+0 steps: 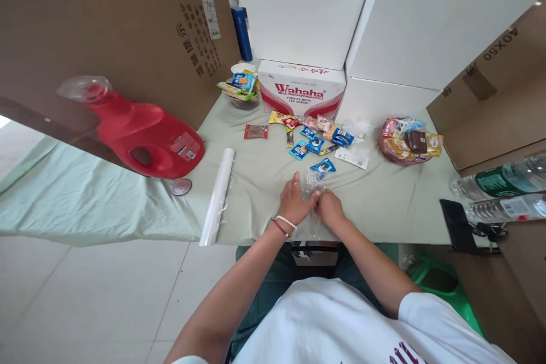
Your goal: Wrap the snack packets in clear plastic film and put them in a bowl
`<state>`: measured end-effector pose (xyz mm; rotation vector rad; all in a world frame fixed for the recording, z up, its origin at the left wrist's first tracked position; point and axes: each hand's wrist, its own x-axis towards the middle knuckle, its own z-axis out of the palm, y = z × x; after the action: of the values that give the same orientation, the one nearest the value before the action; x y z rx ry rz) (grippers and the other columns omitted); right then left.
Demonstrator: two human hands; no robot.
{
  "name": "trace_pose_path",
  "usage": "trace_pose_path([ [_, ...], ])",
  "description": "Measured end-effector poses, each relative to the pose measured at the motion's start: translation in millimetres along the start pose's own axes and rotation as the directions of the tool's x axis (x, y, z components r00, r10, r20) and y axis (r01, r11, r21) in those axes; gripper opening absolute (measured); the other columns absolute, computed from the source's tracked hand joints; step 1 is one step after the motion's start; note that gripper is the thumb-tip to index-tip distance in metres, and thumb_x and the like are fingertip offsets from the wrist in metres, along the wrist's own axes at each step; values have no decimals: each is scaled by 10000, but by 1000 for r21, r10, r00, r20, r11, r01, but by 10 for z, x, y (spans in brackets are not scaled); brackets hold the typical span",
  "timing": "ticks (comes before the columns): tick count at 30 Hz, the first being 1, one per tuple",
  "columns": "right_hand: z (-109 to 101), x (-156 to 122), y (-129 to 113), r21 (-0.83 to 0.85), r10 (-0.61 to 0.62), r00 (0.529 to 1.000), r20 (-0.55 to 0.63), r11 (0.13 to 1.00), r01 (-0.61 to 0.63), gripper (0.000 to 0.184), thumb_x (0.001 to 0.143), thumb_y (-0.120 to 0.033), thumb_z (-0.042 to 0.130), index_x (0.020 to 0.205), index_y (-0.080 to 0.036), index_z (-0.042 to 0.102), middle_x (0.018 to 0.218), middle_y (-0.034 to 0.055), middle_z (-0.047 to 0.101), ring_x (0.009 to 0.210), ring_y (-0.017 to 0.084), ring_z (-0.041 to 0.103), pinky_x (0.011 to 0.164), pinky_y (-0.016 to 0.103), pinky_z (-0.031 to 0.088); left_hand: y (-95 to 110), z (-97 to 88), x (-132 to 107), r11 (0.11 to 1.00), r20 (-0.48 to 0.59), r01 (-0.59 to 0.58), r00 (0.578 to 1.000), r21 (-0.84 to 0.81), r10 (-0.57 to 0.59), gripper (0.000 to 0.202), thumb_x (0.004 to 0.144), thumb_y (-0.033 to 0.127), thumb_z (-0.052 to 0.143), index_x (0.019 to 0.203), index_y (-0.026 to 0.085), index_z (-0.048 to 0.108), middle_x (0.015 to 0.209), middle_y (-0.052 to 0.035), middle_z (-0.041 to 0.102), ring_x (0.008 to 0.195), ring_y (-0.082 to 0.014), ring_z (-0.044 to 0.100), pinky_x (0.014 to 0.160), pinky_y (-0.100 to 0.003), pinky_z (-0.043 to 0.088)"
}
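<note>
My left hand (294, 200) and my right hand (329, 207) meet at the near edge of the table (256, 182). Both pinch a clear plastic bag (310, 189) between them, which hangs down over the table edge. A blue snack packet (323, 168) lies just beyond my fingers. Farther back lies a scatter of several small snack packets (315, 136) in blue, yellow and red wrappers. A brown packet (256, 132) lies apart to their left.
A roll of clear bags (217, 196) lies left of my hands. A red detergent jug (145, 133) lies on its side at left. Bowls of snacks (409, 142) (242, 88), a Wahaha carton (301, 91), white boxes, cardboard boxes and water bottles (499, 182) ring the table.
</note>
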<state>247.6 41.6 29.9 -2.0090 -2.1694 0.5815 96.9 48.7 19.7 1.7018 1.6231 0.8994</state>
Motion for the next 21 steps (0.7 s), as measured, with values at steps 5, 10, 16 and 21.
trace_pose_path([
  [5, 11, 82, 23, 311, -47, 998, 35, 950, 34, 138, 889, -257, 591, 912, -208, 717, 869, 39, 709, 814, 186, 608, 731, 278, 440, -105, -229, 65, 989, 25, 141, 990, -52, -140, 267, 942, 430, 613, 789, 215, 653, 632, 27, 566, 644, -159, 559, 675, -263, 401],
  [10, -9, 134, 118, 821, 107, 992, 72, 558, -119, 383, 709, -563, 756, 797, -204, 656, 638, -58, 552, 606, 126, 466, 613, 256, 364, -338, -508, -10, 961, -172, 276, 947, 15, -269, 440, 1050, 439, 380, 684, 228, 504, 636, 8, 530, 647, -167, 501, 649, -273, 315],
  [16, -187, 137, 171, 914, 218, 967, 131, 352, -203, 464, 581, -563, 880, 788, -199, 679, 626, -60, 559, 583, 106, 442, 587, 252, 374, -382, -539, -76, 896, -235, 425, 891, 130, -388, 303, 1014, 387, 465, 814, 225, 626, 687, -69, 616, 743, -263, 630, 701, -328, 377],
  [21, -250, 128, 278, 942, 289, 934, 211, 195, -273, 478, 572, -534, 881, 823, -221, 623, 782, -12, 673, 686, 142, 603, 671, 293, 517, -429, -464, -291, 896, -344, 293, 923, 332, -175, 383, 995, 256, 471, 1302, 160, 679, 1246, -236, 686, 1268, -383, 612, 1060, -547, 422],
])
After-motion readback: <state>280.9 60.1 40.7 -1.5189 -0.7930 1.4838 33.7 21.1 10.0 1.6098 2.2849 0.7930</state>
